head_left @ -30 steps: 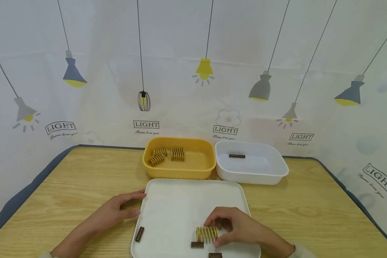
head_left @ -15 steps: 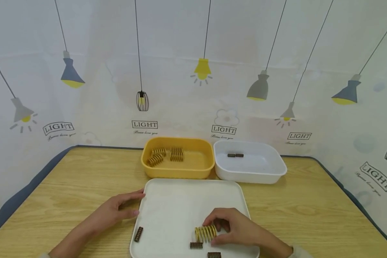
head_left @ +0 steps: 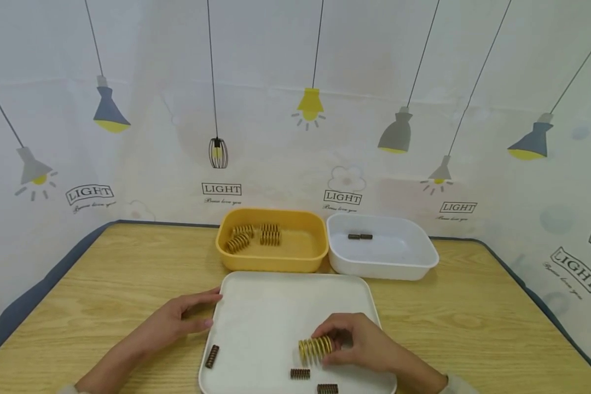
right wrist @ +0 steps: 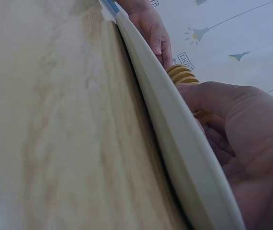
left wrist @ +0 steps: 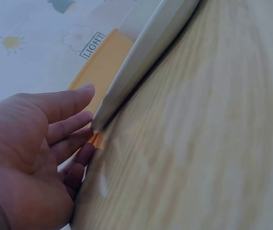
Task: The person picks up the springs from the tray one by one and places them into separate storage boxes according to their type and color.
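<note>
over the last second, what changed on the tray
The right hand, gripping the yellow spring, has raised it a little off the white tray, away from the small dark spring it lay beside. The left hand stays resting at the tray's left edge. The other dark springs and both bins are unmoved.

Change: your right hand [head_left: 361,345] has lifted the yellow spring [head_left: 315,348] clear of the small brown spring [head_left: 300,374] it lay beside on the tray [head_left: 276,306].

I see a sorting table [head_left: 103,273] in a room, with lamp-picture cloth [head_left: 295,109] hung around it.
</note>
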`<state>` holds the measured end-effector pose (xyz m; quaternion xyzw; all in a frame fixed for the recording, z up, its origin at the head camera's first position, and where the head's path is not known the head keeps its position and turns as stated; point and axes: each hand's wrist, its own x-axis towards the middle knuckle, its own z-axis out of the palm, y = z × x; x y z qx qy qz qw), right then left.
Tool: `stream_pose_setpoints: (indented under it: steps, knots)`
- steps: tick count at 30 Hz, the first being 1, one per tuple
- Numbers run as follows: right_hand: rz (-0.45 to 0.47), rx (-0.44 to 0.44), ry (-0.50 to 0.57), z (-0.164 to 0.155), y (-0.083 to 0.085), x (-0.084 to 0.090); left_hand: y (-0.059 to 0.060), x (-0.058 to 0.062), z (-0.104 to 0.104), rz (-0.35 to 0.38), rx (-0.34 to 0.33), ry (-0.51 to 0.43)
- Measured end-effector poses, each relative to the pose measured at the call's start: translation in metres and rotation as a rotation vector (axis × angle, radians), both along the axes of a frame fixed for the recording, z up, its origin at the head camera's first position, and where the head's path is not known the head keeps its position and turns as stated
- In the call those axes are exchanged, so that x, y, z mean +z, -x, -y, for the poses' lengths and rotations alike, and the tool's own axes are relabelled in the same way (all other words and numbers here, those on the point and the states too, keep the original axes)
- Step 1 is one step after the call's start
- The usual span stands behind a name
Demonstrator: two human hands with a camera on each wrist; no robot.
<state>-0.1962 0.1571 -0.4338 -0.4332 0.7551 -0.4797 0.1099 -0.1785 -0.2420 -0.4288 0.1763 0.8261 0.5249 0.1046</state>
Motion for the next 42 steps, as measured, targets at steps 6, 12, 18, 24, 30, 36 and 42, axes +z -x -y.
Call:
stream_pose_setpoints:
  steps: [6,12,18,24,30,36,42]
  knots:
    - [0.062,-0.067,-0.011,0.001,0.006,0.014,0.001,0.004,-0.001,0.015,0.004,0.0]
    - [0.043,-0.142,-0.023,0.001,0.018,0.029,0.0,0.004,-0.002,0.015,0.016,0.015]
    - [0.022,-0.204,-0.018,0.002,0.034,0.042,-0.001,0.003,-0.002,0.025,0.014,0.012]
    - [-0.005,-0.268,-0.01,0.005,0.052,0.055,0.0,0.003,-0.002,0.025,0.011,-0.001]
    - [-0.011,-0.291,-0.033,0.01,0.067,0.068,0.0,0.003,-0.002,0.031,0.003,-0.005]
    - [-0.02,-0.314,-0.035,0.018,0.083,0.078,0.0,0.004,-0.003,0.027,0.011,0.014]
    - [0.035,-0.33,-0.052,0.026,0.096,0.08,-0.002,0.002,-0.002,0.032,0.019,0.008]
